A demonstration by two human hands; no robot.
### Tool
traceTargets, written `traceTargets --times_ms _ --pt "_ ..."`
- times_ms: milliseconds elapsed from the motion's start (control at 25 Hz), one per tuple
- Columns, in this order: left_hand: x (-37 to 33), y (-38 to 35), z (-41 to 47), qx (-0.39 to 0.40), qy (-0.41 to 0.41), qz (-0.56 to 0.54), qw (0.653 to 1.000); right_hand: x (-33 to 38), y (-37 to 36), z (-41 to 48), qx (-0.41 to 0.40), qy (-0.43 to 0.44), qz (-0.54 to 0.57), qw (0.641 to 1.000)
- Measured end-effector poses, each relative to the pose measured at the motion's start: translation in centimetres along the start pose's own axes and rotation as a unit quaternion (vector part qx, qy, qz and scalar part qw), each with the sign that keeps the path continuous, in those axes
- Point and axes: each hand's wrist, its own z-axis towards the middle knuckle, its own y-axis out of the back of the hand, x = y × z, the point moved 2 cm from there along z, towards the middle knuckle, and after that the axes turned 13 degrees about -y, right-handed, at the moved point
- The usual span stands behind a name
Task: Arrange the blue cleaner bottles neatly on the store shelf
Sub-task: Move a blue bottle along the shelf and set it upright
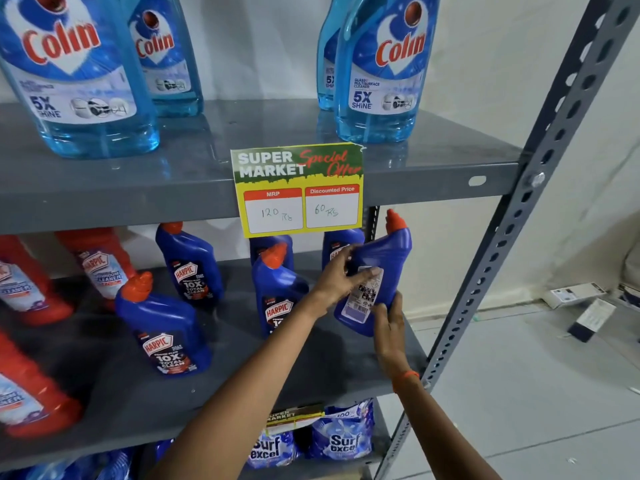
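Both my hands hold one dark blue cleaner bottle (388, 261) with an orange cap, tilted, its back label toward me, at the right end of the middle shelf (311, 368). My left hand (341, 277) grips its left side and my right hand (389, 327) cups its base. More blue bottles stand on this shelf: one front left (166, 327), one behind it (190, 261), one just left of my hands (277, 292), and two at the back, partly hidden by the price tag.
Red cleaner bottles (100, 265) fill the shelf's left side. Light blue glass-cleaner bottles (381, 71) stand on the upper shelf, whose front edge carries a price tag (299, 192). A grey slotted upright (512, 230) bounds the right. Detergent packs (343, 438) lie below; boxes (575, 296) on the floor.
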Motion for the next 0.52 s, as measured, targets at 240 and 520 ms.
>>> traceTargets --times_ms 240,520 --pt "-1.2 -0.2 0.6 -0.233 0.047 -0.007 0.971 4.4 0.4 0.0 0.109 -0.007 -0.112 0.988" --pt "0.3 -1.0 0.0 -0.112 0.080 -0.187 0.973 3.5 1.8 0.7 0.134 0.024 -0.082 0.987"
